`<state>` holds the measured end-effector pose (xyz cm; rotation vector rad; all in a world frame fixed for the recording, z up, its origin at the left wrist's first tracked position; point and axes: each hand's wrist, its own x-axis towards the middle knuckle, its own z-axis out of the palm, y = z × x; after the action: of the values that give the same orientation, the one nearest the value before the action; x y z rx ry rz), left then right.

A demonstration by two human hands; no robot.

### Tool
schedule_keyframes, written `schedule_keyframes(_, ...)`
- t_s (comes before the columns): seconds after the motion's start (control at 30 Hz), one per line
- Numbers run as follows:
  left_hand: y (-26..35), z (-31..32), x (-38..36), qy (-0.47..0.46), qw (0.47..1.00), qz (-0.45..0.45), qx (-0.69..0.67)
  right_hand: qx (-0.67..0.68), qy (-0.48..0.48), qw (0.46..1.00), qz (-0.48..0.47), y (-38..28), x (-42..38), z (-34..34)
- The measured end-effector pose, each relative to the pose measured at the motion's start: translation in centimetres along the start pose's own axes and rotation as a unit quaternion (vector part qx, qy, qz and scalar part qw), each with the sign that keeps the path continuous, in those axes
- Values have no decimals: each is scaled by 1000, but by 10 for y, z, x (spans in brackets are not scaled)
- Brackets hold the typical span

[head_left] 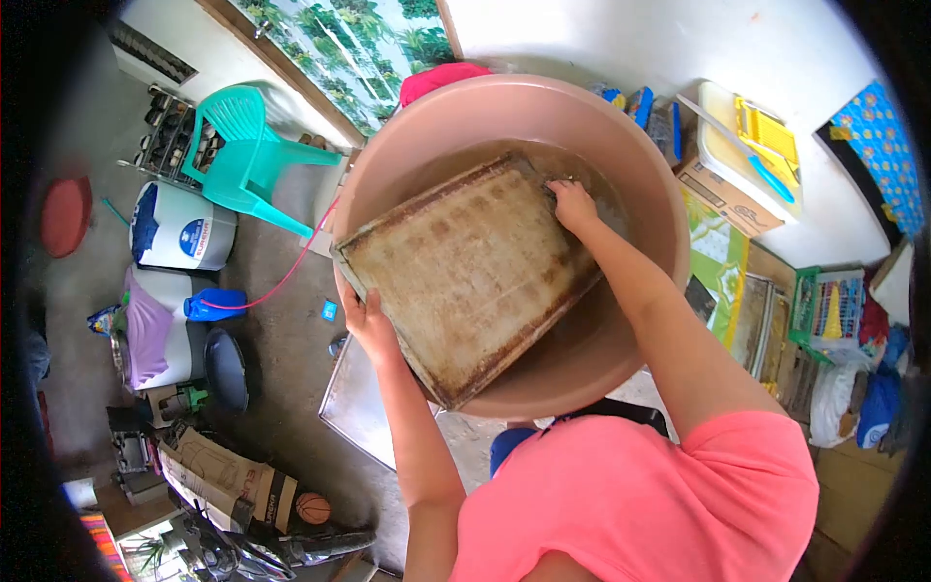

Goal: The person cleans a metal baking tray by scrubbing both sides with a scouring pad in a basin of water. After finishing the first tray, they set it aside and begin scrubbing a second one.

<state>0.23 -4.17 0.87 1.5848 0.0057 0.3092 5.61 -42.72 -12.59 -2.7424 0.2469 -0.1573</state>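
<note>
A large rectangular baking tray (465,262), stained and brown with rust along its edges, lies tilted across the wide pinkish-brown basin (402,126). One of its corners sticks out past the basin's left rim, and the far end is down near the murky water (606,194). My left hand (370,320) grips the tray's left edge, thumb on its face and the other fingers partly hidden. At the tray's far right edge, my right hand (572,206) presses with curled fingers. Whatever may be under those fingers is hidden.
A teal plastic chair (247,155) and a blue jug (215,305) stand to the left. Another flat metal tray (364,403) lies on the floor beside the basin. On the right, a knife (722,131) rests on a box (722,189).
</note>
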Motion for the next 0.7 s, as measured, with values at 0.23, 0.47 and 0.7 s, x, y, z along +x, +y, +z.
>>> schedule_keyframes(0.23,7,4,-3,38,999,-8,13,-90,-171,976,96,-17,-85,-59)
schedule_keyframes(0.47,3,1,-2,39,995,-39,81,-91,-128,987,33,-86,-174,-67)
schedule_keyframes(0.7,3,2,-3,33,995,-25,91,39,-107,981,-158,-219,-244,-107)
